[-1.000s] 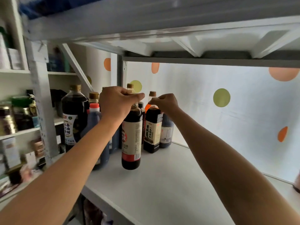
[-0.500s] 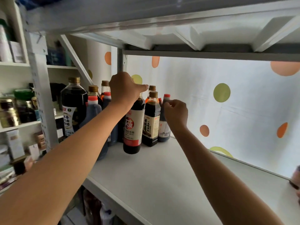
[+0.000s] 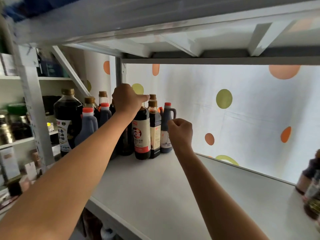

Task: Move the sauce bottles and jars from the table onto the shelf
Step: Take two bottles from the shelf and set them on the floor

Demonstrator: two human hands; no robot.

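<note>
Up on the shelf [image 3: 155, 191], the person's left hand [image 3: 127, 99] is curled over the top of a dark sauce bottle [image 3: 141, 134] with a red and white label, gripping it round the neck with the thumb sticking out to the right. The bottle stands upright on the shelf board at the front of the cluster. The right hand [image 3: 180, 131] hangs a little lower and to the right, closed into a loose fist with nothing in it, just beside a jug with a red cap [image 3: 167, 129] and apart from it.

Behind and to the left, more bottles crowd together: a tall one with a gold cap [image 3: 68, 118], a blue jug with a red cap [image 3: 87, 125], and a slim bottle with a pale label [image 3: 154, 129] touching the held one. The left forearm crosses in front of several of them and hides their lower parts.

At the far right edge, some dark bottles [image 3: 311, 186] are blurred and cut off. Jars [image 3: 16, 122] on the neighbouring rack to the left are too blurred to make out.
</note>
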